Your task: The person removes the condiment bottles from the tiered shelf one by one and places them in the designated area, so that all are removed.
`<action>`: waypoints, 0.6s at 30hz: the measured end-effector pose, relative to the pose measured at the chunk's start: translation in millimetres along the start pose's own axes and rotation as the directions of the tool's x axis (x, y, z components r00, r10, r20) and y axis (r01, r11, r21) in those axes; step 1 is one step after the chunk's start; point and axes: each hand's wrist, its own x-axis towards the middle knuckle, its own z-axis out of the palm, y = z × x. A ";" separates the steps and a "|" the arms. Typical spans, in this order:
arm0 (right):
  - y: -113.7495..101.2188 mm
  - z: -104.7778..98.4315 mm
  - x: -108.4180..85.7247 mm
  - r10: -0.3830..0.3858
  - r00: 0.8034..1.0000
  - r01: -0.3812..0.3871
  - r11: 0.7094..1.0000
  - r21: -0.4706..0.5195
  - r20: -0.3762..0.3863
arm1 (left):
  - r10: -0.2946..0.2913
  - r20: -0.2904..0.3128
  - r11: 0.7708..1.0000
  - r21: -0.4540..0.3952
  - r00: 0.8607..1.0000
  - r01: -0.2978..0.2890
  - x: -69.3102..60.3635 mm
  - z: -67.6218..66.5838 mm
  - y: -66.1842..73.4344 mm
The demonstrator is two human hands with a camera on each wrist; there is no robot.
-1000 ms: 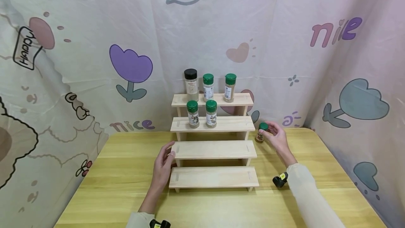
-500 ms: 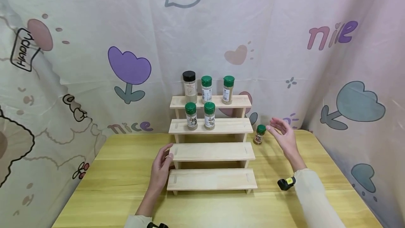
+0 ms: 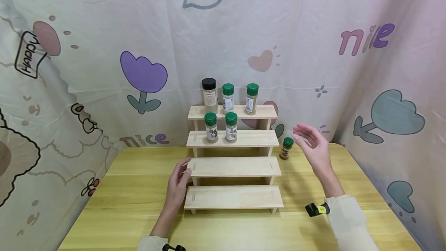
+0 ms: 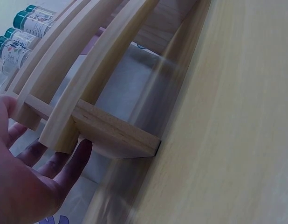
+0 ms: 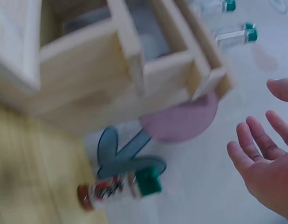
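Has one four-shelf wooden rack [image 3: 233, 197] on one table [image 3: 129, 200]. Bears one black-capped jar [image 3: 210, 100], two green-capped jars [image 3: 228, 101] on top shelf [image 3: 266, 111]; two labelled jars [image 3: 211, 131], green caps too, on second shelf [image 3: 259, 138]. Has one small jar [image 3: 285, 151] upright on table, just right of rack. Totals six jars. Grips rack's left end at third shelf [image 3: 240, 166] with left hand [image 3: 176, 187]. Has right hand [image 3: 316, 152] free, unclenched, near small jar, apart from it.

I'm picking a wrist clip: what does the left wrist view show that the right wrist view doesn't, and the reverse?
Left wrist only: the left hand at the end of the wooden rack.
Right wrist only: the right hand, and the green-capped spice jar standing beside the rack.
Both: the rack, green-capped jars on it, the table, the printed backdrop.
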 end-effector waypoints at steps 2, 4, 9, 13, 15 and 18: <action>-7.8 5.4 -1.9 -0.022 0.999 0.022 0.999 0.041 0.024 | -0.013 0.002 1.000 -0.006 1.000 0.013 -0.7 -0.3 0.0; -14.7 11.1 -2.4 -0.046 0.998 0.042 0.996 0.082 0.043 | -0.019 0.004 1.000 -0.014 1.000 0.019 -0.2 -0.5 0.0; -27.7 29.5 -2.0 -0.069 0.994 0.056 0.987 0.149 0.083 | -0.019 0.011 1.000 -0.013 1.000 0.019 1.8 -0.5 1.2; -34.7 48.5 -3.1 -0.069 0.990 0.050 0.987 0.152 0.120 | -0.019 0.015 1.000 -0.010 1.000 0.019 1.8 -0.5 1.3; -38.1 58.8 -3.0 -0.077 0.986 0.053 0.986 0.160 0.145 | -0.023 0.015 1.000 -0.005 1.000 0.023 1.2 -0.6 1.3; -43.6 73.7 -1.2 -0.095 0.978 0.058 0.979 0.195 0.186 | -0.030 0.013 1.000 0.001 0.999 0.030 0.0 -0.5 1.2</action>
